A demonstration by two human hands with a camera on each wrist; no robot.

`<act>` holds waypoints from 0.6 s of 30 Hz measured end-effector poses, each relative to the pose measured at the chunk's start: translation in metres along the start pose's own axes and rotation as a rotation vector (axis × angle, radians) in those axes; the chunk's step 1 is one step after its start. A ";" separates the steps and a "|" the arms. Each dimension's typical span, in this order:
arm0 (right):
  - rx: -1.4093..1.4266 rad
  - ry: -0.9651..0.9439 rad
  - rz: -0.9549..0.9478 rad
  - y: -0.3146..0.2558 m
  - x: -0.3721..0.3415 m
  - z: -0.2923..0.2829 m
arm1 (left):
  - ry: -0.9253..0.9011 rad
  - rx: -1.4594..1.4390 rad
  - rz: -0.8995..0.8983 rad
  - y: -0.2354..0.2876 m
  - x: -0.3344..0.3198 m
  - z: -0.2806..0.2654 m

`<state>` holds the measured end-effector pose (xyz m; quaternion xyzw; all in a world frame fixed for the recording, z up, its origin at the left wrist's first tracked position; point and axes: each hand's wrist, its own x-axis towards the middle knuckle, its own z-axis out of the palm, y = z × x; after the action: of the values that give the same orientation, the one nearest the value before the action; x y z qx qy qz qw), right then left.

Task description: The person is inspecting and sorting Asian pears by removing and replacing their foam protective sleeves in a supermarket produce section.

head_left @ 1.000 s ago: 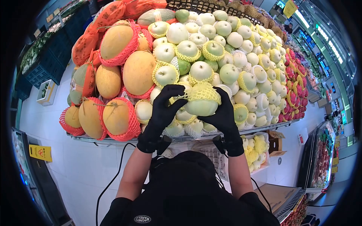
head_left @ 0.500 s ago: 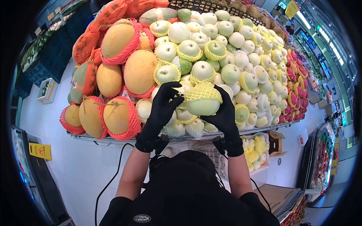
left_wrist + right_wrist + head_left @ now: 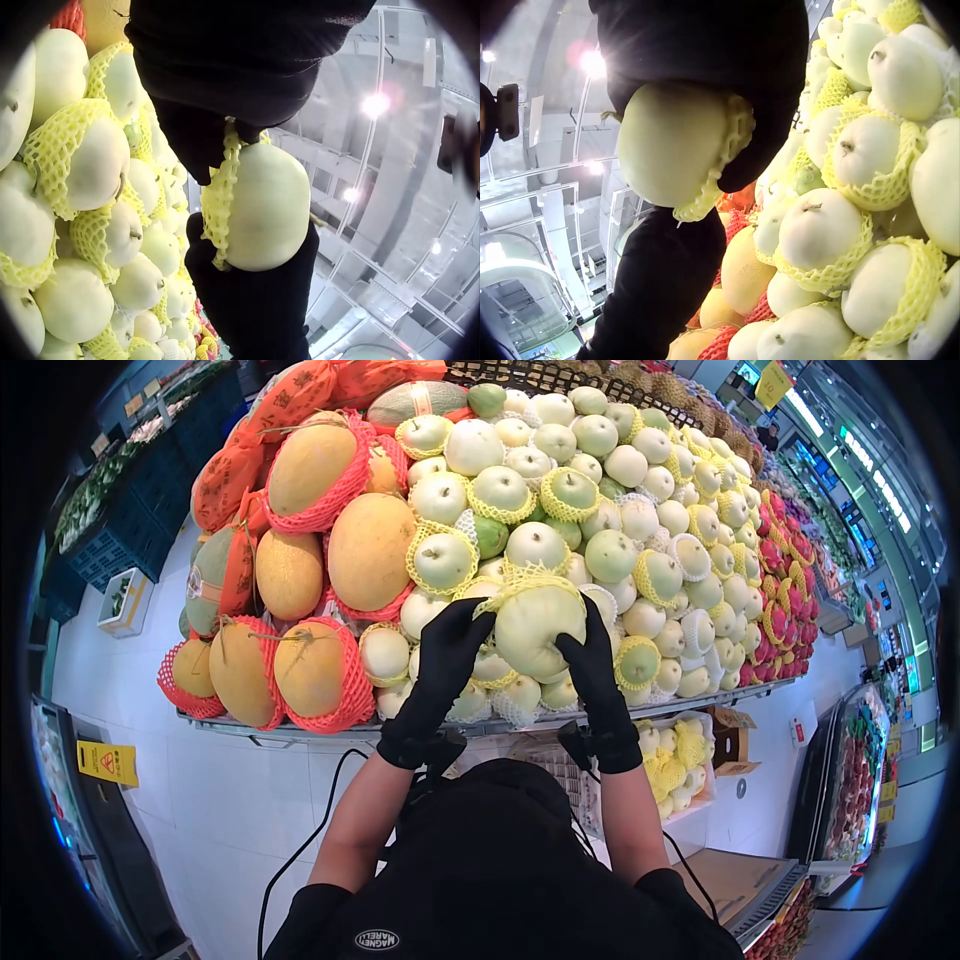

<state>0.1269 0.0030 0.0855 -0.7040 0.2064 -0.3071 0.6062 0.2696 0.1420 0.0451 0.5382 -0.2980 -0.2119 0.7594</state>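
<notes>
In the head view a pale green-white melon (image 3: 540, 628) is held over the front of the pile, its stem end tilted toward the person. A yellow foam net (image 3: 219, 202) covers only its far side, bunched at the rim. The black-gloved left hand (image 3: 450, 650) pinches the net's edge at the melon's left. On the other side the black-gloved right hand (image 3: 598, 670) grips the melon, thumb across its near face and fingers hidden behind. A short stem (image 3: 611, 116) sticks out from the bare end in the right wrist view.
More pale melons (image 3: 610, 555), many in yellow nets, lie piled around the hands. Large orange-yellow melons (image 3: 372, 555) in red nets are on the left, and dragon fruit (image 3: 780, 600) on the right. A crate of netted melons (image 3: 680, 760) stands below the display's front edge.
The melon has turned so its stem end faces the person, and the net now sits on the far side. The left hand has come down and right, against the melon.
</notes>
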 end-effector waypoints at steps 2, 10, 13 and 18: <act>0.004 0.059 0.025 -0.001 0.001 0.007 | 0.067 0.052 0.031 -0.004 0.000 0.007; 0.114 0.214 0.102 0.020 0.012 0.014 | 0.191 0.392 0.185 0.002 -0.007 0.020; 0.032 0.260 0.096 0.012 0.010 0.023 | 0.234 0.433 0.212 0.001 -0.008 0.019; -0.003 0.196 0.043 0.004 0.014 0.022 | 0.115 0.276 0.041 0.014 -0.009 0.016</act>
<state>0.1529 0.0090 0.0827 -0.6671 0.2803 -0.3611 0.5883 0.2521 0.1418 0.0596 0.6424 -0.2913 -0.1225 0.6982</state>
